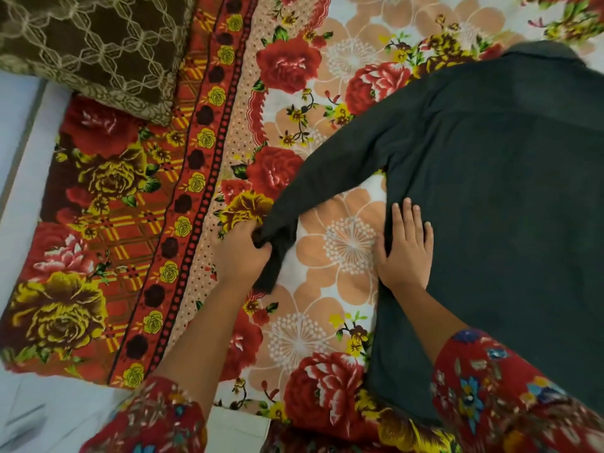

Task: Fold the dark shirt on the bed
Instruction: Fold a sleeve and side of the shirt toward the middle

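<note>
- The dark shirt is spread flat on the bed, hem toward the near edge and collar toward the far side. No buttons showing, so it's probably back-side up.
- The left hand has its fingers curled round the cuff end of the sleeve, bunching it a bit. The cuff tip hangs out below the fist.
- The right hand lies flat with straight fingers, pressing on the shirt's side edge just below the armpit. It isn't holding anything.
- The bit that matters: the sleeve runs diagonally from the shoulder out toward the bed's left edge, and the shirt body sits to the right of the left hand.
- My guess is the sleeve gets swung rightward over the back, with the pressing hand marking the fold line.
- There's a brown patterned cushion at the far left corner, well apart from all this.
</note>
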